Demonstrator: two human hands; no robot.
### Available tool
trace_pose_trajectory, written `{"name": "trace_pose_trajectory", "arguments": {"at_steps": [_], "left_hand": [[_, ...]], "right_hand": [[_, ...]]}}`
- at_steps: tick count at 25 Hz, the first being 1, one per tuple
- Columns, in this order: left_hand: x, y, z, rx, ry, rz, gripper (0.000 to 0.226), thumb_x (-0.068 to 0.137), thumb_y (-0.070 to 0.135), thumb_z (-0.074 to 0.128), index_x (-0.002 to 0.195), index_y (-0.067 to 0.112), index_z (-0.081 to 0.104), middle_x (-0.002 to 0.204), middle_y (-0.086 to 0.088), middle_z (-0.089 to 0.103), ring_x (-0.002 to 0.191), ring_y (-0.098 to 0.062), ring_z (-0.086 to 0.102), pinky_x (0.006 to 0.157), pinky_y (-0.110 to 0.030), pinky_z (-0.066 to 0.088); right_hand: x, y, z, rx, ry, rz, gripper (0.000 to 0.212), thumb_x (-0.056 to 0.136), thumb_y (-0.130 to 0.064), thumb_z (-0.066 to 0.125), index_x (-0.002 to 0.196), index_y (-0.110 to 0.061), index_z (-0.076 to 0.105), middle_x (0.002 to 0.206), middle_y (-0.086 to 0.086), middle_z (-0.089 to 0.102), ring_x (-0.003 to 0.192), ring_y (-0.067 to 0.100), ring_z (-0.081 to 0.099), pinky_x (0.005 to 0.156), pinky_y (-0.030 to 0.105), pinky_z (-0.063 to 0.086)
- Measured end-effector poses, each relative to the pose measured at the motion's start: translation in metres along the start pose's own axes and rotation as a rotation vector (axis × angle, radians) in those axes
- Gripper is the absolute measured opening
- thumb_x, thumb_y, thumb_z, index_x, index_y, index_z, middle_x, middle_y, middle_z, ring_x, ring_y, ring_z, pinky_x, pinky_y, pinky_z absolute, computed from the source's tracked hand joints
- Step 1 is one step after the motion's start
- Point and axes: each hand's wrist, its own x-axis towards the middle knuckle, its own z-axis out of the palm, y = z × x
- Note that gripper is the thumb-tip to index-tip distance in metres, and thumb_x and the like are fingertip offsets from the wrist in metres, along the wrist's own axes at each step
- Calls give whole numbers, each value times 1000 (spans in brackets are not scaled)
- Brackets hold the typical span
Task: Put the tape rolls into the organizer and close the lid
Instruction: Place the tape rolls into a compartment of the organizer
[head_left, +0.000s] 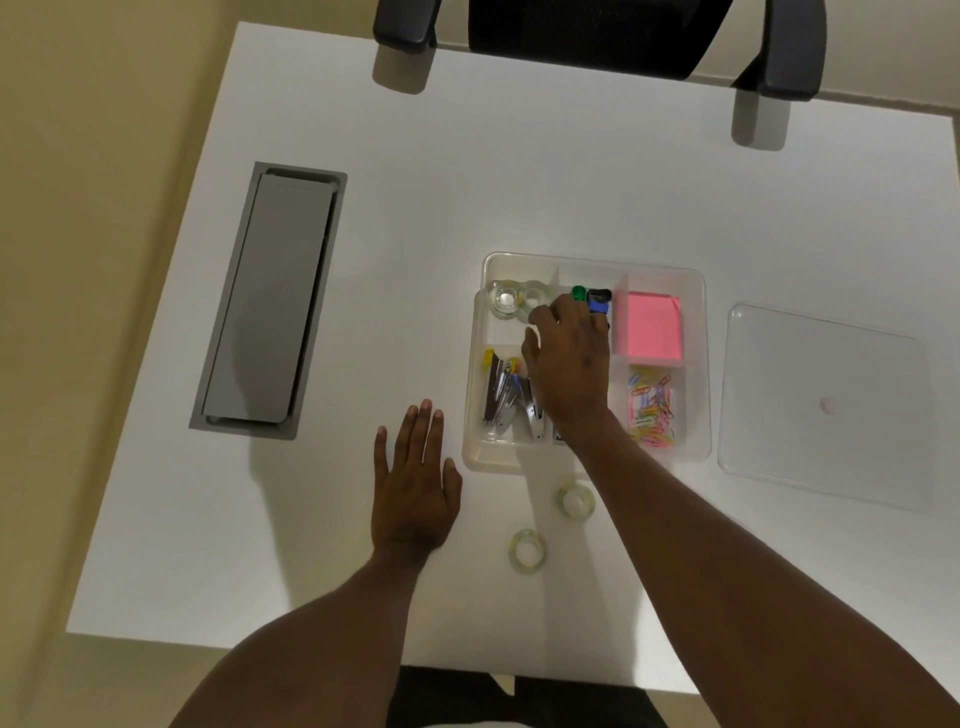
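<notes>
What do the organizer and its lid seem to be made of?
Organizer: probably clear plastic with a slightly frosted finish, since the white table shows through its walls and dividers. Lid: it looks like the same clear plastic, smooth and glossy, almost invisible except for its edges.

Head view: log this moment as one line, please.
right hand over organizer, at tape compartment | left hand flat on table | two tape rolls outside | lid off

Single head cam, looks steeply down from above the near edge of the white rectangular table (322, 519), close range, wide-angle.
</notes>
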Motion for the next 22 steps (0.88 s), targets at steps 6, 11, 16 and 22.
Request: {"name": "trace_pose_trajectory", "arguments": {"at_steps": [6,11,16,22], "left_hand": [[-1,1,-4,-12,18,13,66,107,38,32,168,17,20,178,-5,19,167,-22,15,134,-59,16],[-2,0,-3,-32,56,18,65,107,38,32,168,16,22,178,-6,21,166,-22,17,134,-57,13],[-3,0,-2,-42,87,21,64,107,37,31,168,16,22,177,-5,22,166,-22,19,135,-57,12],[-2,-2,0,-32,61,18,65,108,40,29,169,18,17,178,-4,18,167,-20,13,135,-56,10]], "right_hand": [[-86,1,-4,116,142,0,14,98,-27,56,101,-16,63,96,5,62,90,23,55,80,37,46],[-179,21,0,177,42,27,13,96,-26,59,104,-17,63,96,3,64,90,23,58,80,38,48],[-232,41,6,126,-120,86,28,89,-31,70,112,-15,63,103,2,64,92,22,59,83,37,51],[-239,50,14,-7,-174,107,23,89,-28,68,109,-18,64,103,2,61,91,23,58,81,35,48]]}}
